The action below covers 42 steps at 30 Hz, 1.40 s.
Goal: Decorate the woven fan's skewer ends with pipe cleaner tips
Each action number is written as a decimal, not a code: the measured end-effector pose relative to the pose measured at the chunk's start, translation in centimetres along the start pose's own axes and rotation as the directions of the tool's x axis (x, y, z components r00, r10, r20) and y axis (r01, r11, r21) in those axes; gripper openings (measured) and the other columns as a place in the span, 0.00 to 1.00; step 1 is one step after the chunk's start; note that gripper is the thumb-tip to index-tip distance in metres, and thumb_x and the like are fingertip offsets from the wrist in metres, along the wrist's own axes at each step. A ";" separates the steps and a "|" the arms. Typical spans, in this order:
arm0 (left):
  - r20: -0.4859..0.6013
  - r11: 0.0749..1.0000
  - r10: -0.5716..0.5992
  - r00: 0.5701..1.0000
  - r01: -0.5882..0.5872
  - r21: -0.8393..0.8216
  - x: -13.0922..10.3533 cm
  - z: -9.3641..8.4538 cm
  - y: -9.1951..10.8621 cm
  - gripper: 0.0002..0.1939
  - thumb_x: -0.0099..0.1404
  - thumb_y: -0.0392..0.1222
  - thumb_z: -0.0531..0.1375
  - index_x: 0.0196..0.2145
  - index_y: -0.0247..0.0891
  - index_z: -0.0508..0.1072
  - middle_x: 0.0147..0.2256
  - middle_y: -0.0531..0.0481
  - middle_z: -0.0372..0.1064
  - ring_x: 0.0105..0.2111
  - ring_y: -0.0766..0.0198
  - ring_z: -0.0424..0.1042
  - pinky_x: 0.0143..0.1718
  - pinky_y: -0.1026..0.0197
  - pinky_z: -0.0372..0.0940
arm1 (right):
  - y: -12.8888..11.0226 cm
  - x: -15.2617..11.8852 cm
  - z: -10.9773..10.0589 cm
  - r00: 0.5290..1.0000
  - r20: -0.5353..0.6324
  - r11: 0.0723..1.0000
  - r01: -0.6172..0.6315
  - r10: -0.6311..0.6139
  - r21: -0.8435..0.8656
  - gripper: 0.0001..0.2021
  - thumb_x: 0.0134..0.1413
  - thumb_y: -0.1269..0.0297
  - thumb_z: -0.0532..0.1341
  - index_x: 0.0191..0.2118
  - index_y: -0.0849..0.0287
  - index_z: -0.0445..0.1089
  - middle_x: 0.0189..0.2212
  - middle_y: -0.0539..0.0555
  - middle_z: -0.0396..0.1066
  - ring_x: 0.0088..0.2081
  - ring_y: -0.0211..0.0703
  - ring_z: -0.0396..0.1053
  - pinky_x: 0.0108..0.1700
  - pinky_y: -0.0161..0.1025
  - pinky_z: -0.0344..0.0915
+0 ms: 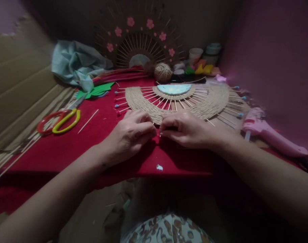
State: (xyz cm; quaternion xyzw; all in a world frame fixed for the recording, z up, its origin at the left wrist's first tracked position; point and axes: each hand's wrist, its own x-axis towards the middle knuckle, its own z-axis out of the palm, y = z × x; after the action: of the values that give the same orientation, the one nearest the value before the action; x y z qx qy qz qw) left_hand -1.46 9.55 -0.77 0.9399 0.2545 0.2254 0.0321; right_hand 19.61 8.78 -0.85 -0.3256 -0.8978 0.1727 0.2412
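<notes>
A half-round fan woven from tan cord over thin sticks (137,99) lies on the red cloth, its curved rim towards me. At its straight side sits a pale blue half-disc (174,89). Several stick ends carry small blue or red tips. My left hand (137,130) is closed in a pinch at the near rim, fingertips beside a pale stick end. Close to its right, my right hand (185,130) pinches too, with a tiny whitish bit showing at its fingertips. What either pinch holds is too small to make out.
Left lie scissors (66,122) with red and yellow handles, a loose stick (88,121) and green paper (98,90). A pink glue gun (273,131) lies right. Behind stand a twine ball (163,72), a cup (195,55) and a flowered fan (141,28). A white scrap (159,167) lies in front.
</notes>
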 end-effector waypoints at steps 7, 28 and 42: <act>0.001 0.998 -0.013 1.000 0.013 -0.057 -0.1 0.2 -0.1 0.08 0.65 0.36 0.55 0.31 0.37 0.74 0.31 0.50 0.68 0.34 0.64 0.65 0.38 0.60 0.58 | 1.2 0.1 1.0 0.996 0.016 0.994 0.091 -0.090 -0.060 0.07 0.55 0.75 0.57 0.32 0.61 0.72 0.35 0.53 0.69 0.35 0.36 0.65 0.36 0.34 0.57; -0.012 0.998 -0.014 1.000 0.015 0.060 -0.2 0.2 0.1 0.10 0.66 0.37 0.53 0.31 0.36 0.73 0.30 0.48 0.67 0.33 0.61 0.64 0.38 0.55 0.54 | -0.1 1.6 -1.0 0.981 0.192 0.999 -0.038 0.032 0.031 0.07 0.51 0.78 0.57 0.35 0.64 0.71 0.31 0.52 0.71 0.33 0.36 0.65 0.35 0.33 0.58; 0.001 0.998 0.005 1.000 -0.005 0.064 -0.1 0.3 0.1 0.11 0.67 0.37 0.52 0.30 0.37 0.73 0.30 0.49 0.68 0.33 0.62 0.64 0.39 0.55 0.54 | 0.9 1.9 -0.1 0.990 0.129 0.991 -0.064 0.048 0.121 0.03 0.50 0.75 0.63 0.30 0.62 0.73 0.26 0.48 0.72 0.29 0.32 0.66 0.33 0.32 0.60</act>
State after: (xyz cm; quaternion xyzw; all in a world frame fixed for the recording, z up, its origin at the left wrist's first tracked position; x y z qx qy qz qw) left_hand -1.37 9.46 -1.03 0.9411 0.2594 0.2168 0.0018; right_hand 18.84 10.71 -0.53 -0.3236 -0.8891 0.2553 0.1990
